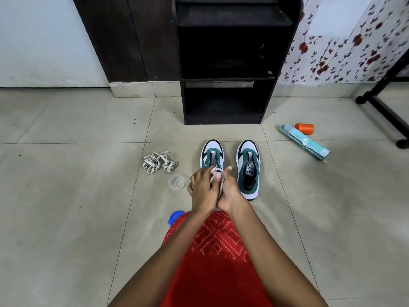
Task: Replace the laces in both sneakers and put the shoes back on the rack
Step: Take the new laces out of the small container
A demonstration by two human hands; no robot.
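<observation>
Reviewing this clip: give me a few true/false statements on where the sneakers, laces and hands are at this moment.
1. The left sneaker and right sneaker stand on the floor in front of the rack. True.
2. The right sneaker is fully laced. False: no lace shows in it.
3. The left hand and right hand grip a lace over the left sneaker. True.
4. The pile of laces lies to the right of the sneakers. False: it lies to their left.
</observation>
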